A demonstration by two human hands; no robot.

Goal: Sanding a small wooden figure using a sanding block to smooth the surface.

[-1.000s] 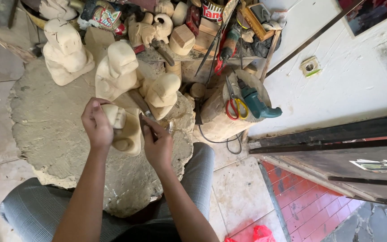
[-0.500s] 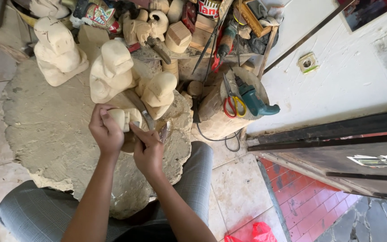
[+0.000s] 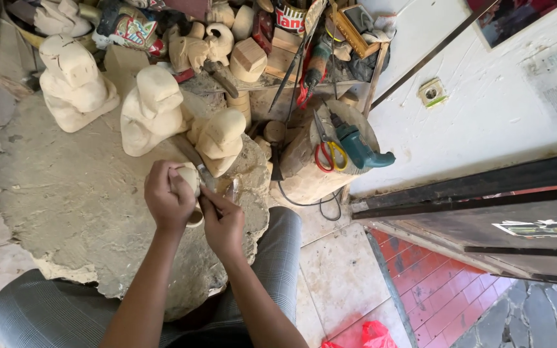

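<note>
A broad, flat stone slab (image 3: 66, 206) serves as the work surface, resting over the person's knees in grey trousers (image 3: 40, 316). On its far part stand three rough-cut pale wooden figures (image 3: 153, 109), blocky and without fine detail, so they look only roughed out. To the right a round wooden stump (image 3: 311, 174) carries a teal power drill (image 3: 362, 147) and scissors with red and yellow handles (image 3: 327, 154). Behind, a low shelf (image 3: 278, 71) holds small wood blocks and tools.

The left hand (image 3: 167, 201) is closed fully around a small pale wood carving (image 3: 190, 182), just in front of the nearest figure. The right hand (image 3: 222, 222) is closed around a carving knife (image 3: 195, 161), its blade lying against the piece. The small carving seems partly shaped; I cannot tell how much detail remains to cut.
</note>
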